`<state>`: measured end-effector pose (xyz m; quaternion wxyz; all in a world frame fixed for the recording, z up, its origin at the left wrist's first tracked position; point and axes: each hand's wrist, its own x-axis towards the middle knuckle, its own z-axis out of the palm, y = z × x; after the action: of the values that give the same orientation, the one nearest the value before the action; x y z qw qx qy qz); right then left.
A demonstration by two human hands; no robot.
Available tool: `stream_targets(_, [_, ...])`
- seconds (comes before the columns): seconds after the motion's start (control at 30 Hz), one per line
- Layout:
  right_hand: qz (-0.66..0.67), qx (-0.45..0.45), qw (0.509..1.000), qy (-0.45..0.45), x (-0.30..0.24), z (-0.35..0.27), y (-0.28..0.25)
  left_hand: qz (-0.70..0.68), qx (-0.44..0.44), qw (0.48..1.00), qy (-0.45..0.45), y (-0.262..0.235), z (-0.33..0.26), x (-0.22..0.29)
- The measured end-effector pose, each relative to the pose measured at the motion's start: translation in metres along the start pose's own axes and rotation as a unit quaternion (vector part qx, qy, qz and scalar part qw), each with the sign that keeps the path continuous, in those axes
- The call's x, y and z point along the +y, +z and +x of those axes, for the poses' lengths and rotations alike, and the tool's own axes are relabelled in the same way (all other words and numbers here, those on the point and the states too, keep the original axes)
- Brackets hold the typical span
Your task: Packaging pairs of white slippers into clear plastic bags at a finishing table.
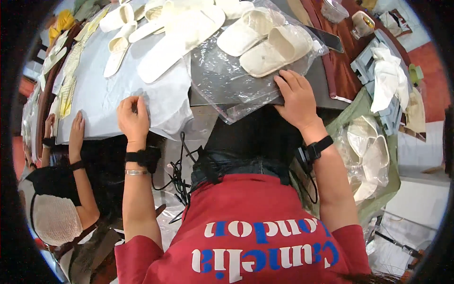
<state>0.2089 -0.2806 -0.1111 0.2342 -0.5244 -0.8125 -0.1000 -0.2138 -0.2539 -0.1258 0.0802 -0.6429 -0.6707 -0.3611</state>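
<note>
A pair of cream slippers (279, 51) lies inside a clear plastic bag (227, 90) on the table in front of me. My right hand (299, 100) rests at the bag's near right edge, fingers stretched toward the nearer slipper's side and thumb apart. My left hand (133, 118) hovers at the near edge of a pale sheet (94, 102), its fingers curled in with nothing visible in them. Several loose cream slippers (116, 54) and long flat white pieces (163, 61) lie beyond my left hand, partly overlapping.
A phone (327, 39) lies right of the bagged pair. Clear tubs (335, 10) stand at the far right. Beside my right arm, a green sack (392, 182) holds more bagged slippers (366, 151). Another person's hand (77, 130) is at the table edge on the left. Black cables (178, 182) hang near my left forearm.
</note>
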Motion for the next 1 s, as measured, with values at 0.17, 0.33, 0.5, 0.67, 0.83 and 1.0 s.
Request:
stream_targets(0.17, [0.000,-0.008,1.000,0.004,-0.002,-0.001,-0.002,-0.011,0.009,1.000,-0.006,0.002,-0.003,-0.003])
stream_targets(0.33, [-0.005,-0.018,1.000,0.010,-0.003,-0.002,-0.009,-0.023,0.006,1.000,0.006,0.004,-0.003,-0.004])
stream_targets(0.5, [0.001,-0.012,1.000,0.011,-0.004,-0.004,-0.003,-0.014,0.005,0.999,0.037,0.004,-0.005,-0.019])
stream_targets(0.67, [0.021,-0.003,0.999,0.025,-0.003,-0.002,-0.006,-0.017,-0.026,1.000,-0.005,-0.004,-0.002,-0.010])
stream_targets(0.83, [0.022,-0.035,0.999,0.022,-0.001,-0.003,-0.008,-0.038,-0.019,0.999,-0.002,0.002,-0.002,-0.004])
stream_targets(1.0, [0.030,0.000,0.999,0.013,-0.003,-0.005,-0.008,-0.035,-0.025,0.999,0.020,-0.004,-0.002,-0.001])
